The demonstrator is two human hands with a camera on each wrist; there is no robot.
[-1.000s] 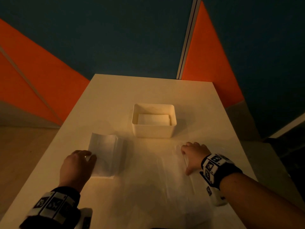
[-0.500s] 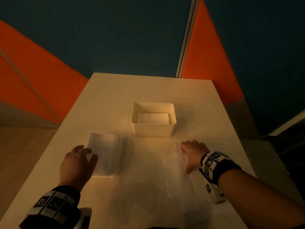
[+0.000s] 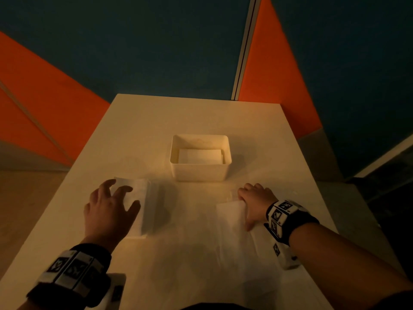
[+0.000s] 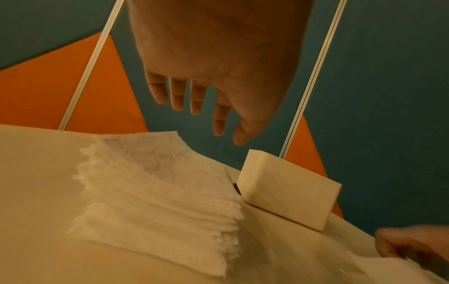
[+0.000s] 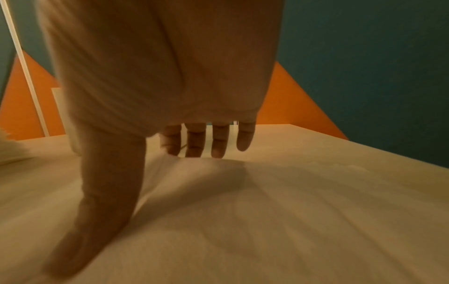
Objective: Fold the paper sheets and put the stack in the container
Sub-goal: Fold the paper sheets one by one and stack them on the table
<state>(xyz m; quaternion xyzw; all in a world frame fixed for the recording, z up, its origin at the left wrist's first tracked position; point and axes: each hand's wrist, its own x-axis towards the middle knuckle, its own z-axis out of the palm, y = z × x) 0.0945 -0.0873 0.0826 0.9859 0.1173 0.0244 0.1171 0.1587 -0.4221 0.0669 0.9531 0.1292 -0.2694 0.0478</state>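
A stack of white paper sheets lies on the table left of centre. My left hand hovers just above it with fingers spread and straight, holding nothing. A thin unfolded sheet lies flat at the right. On its far edge rests my right hand, fingers straight, tips and thumb pressing the paper down. A white container stands beyond, between the hands, with folded paper inside.
The pale table runs back to a blue and orange wall panel. The table's left and right edges lie close beside both hands.
My left hand has lifted off the near edge of the stack, moved forward over it and spread its fingers. The right hand stays put on the flat sheet.
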